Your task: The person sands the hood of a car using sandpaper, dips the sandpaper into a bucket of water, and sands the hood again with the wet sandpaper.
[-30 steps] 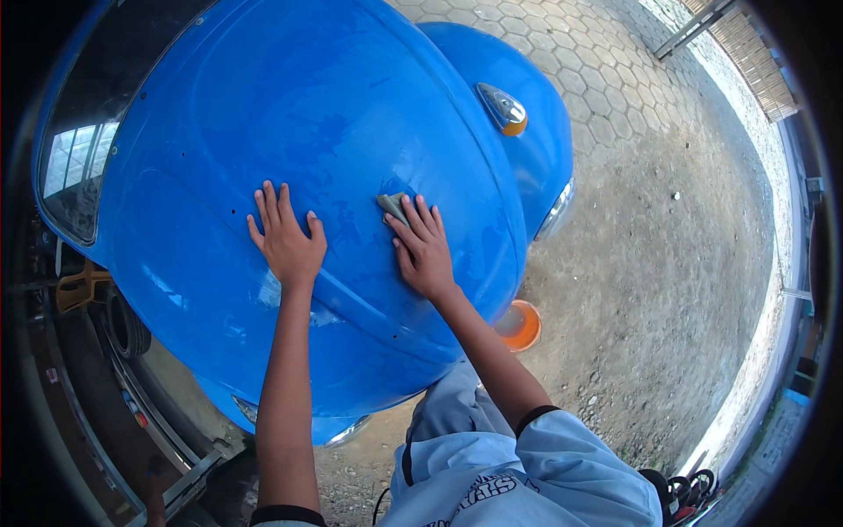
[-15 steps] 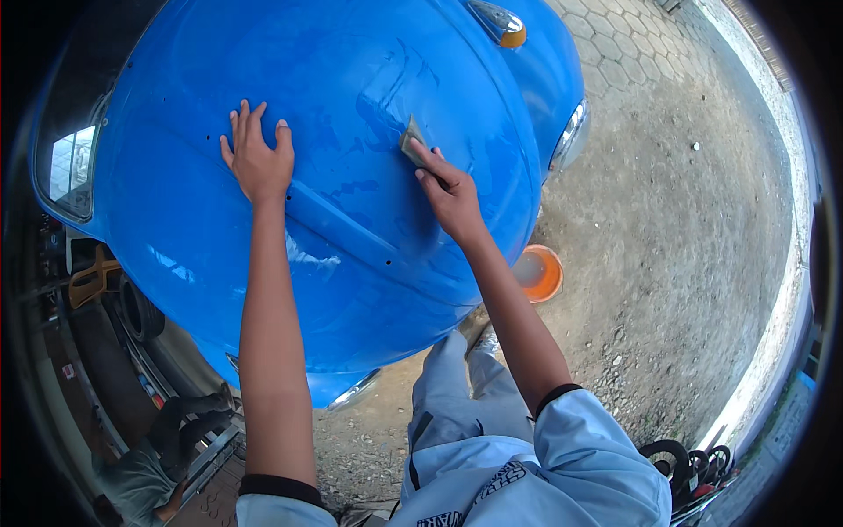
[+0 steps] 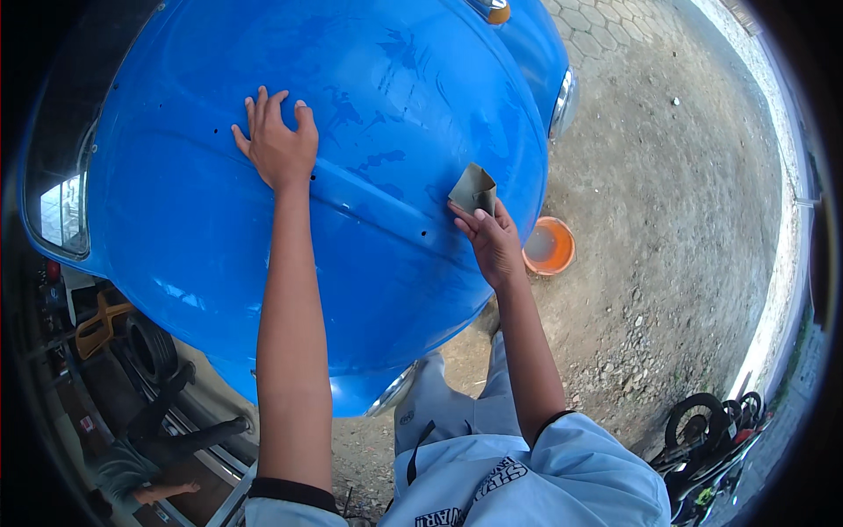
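A blue car hood (image 3: 378, 263) with wet streaks and small dark holes fills the middle of the view. My left hand (image 3: 283, 145) rests on it with fingers spread, holding nothing. Between the thumb and fingers of my right hand (image 3: 493, 241) is a folded grey-green sheet of sandpaper (image 3: 474, 189). The right hand is over the hood's front edge, and the sheet's folded corner points away from me.
An orange bucket (image 3: 551, 246) of cloudy water stands on the dirt ground right of the car. Several motorcycles (image 3: 702, 430) are parked at the lower right. Another person (image 3: 136, 465) sits at the lower left near a tyre (image 3: 151, 347).
My right hand has drawn back toward me and rightward with the sandpaper, whose face now shows more. My left hand stays spread on the hood while the whole view has shifted slightly.
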A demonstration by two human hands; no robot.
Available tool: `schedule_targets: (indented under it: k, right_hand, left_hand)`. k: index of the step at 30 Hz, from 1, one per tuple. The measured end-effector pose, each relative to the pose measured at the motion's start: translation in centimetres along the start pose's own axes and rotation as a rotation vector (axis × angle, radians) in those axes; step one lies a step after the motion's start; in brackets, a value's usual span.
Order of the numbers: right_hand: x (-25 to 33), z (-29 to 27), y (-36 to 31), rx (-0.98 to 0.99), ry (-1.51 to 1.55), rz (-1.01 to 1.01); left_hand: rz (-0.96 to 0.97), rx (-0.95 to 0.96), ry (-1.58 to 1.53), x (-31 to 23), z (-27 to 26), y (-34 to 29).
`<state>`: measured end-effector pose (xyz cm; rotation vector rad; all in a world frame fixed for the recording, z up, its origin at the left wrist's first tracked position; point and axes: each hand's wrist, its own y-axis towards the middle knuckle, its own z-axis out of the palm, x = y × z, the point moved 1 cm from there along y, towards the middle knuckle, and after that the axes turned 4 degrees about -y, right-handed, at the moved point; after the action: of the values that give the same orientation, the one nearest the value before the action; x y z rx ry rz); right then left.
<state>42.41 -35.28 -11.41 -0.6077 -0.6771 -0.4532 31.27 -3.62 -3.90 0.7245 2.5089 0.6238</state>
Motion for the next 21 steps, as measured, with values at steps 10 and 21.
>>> schedule_targets:
  k: [10,21]
  right_hand:
    - [-1.8,-0.8,-6.7,-0.261,-1.036,-0.256]
    - [-3.3,4.0,-7.2,-0.128,-1.342,-0.426]
  left_hand:
    - [0.017,0.038,-0.283,0.1,-0.9,0.2]
    - [0.375,0.224,-0.167,6.5,-11.3,-16.6]
